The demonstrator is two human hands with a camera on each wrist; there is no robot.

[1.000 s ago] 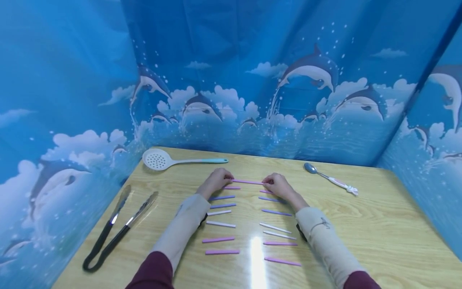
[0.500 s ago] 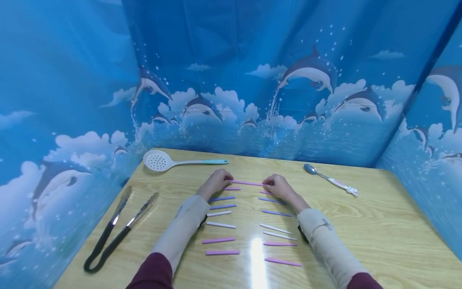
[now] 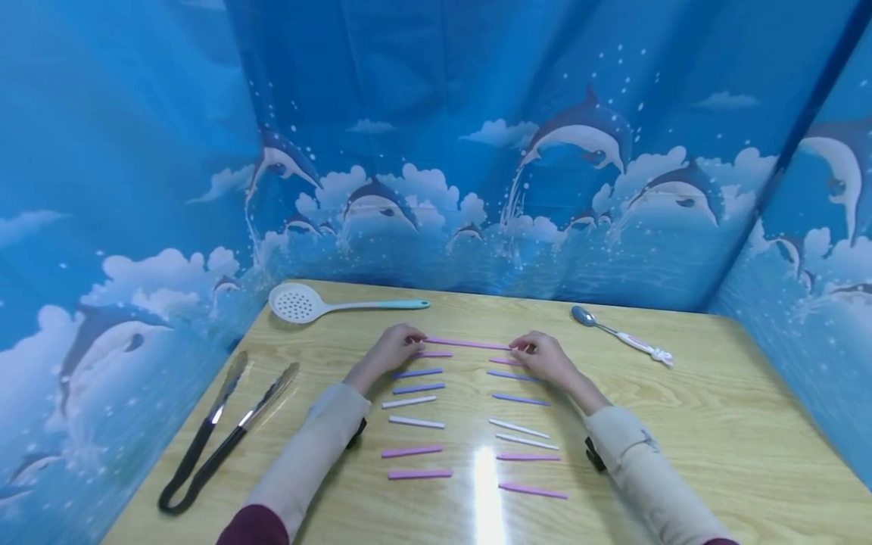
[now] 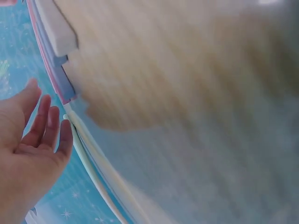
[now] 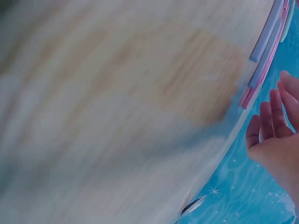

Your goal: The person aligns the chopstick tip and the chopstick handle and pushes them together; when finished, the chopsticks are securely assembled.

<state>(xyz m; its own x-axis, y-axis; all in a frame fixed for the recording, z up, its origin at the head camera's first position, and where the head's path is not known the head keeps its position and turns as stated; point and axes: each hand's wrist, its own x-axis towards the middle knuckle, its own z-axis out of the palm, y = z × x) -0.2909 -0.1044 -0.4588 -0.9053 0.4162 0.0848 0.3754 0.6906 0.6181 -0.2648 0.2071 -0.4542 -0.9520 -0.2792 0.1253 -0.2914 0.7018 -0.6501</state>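
Observation:
A long pink stick lies crosswise on the wooden table, at the far end of two columns of shorter sticks. My left hand is at its left end, fingers loosely bent and fingertips close to the tip. At the other end is my right hand, its fingers likewise bent. Neither wrist view shows a stick between thumb and fingers. The left column holds purple, white and pink sticks; the right column has purple, white and pink ones.
Behind my left hand lies a white skimmer with a turquoise handle end. Black-handled tongs lie spread at the left. A metal spoon with a rabbit-shaped handle is at the back right. A dolphin-print curtain borders the table's far edge.
My hands have moved apart, the left one leftward and the right one rightward. More of the long pink stick's length shows between them, and their fingers have come off its ends.

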